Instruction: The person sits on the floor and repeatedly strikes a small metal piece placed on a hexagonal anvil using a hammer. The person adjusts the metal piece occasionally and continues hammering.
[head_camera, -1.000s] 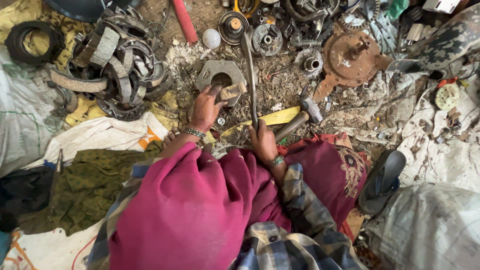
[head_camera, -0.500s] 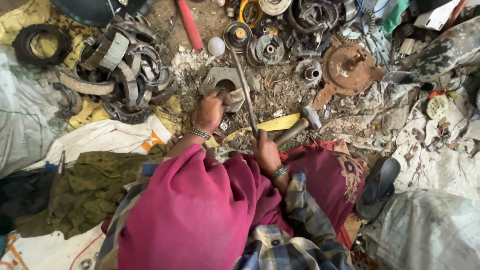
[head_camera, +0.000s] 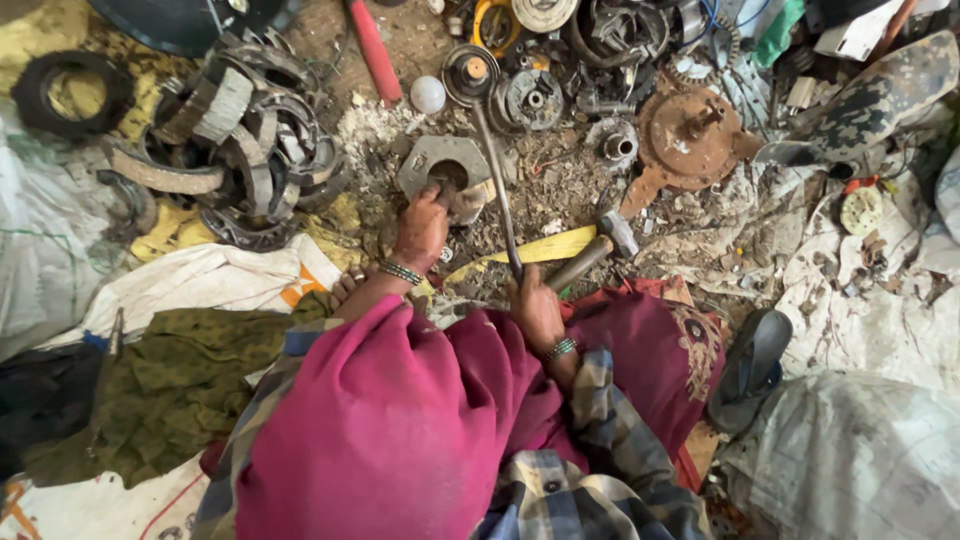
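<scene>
Hands on housing and bar; little changed from half a second earlier.

Left hand: fingers curled onto the lower edge of the grey housing, as before; housing lies on the dirt. Right hand: clenched round the lower end of the long bar, which now reaches up to the round disc. Hammer across yellow strip, just beside the right hand. Worn belts heaped left.

Under the left grip sits a dull grey cast-metal housing, rough and grimy. The right grip closes on a thin, dark, matt steel rod. Beside it lies a hammer, worn wooden handle, scuffed metal head. Beyond, a rusty brown disc.
</scene>
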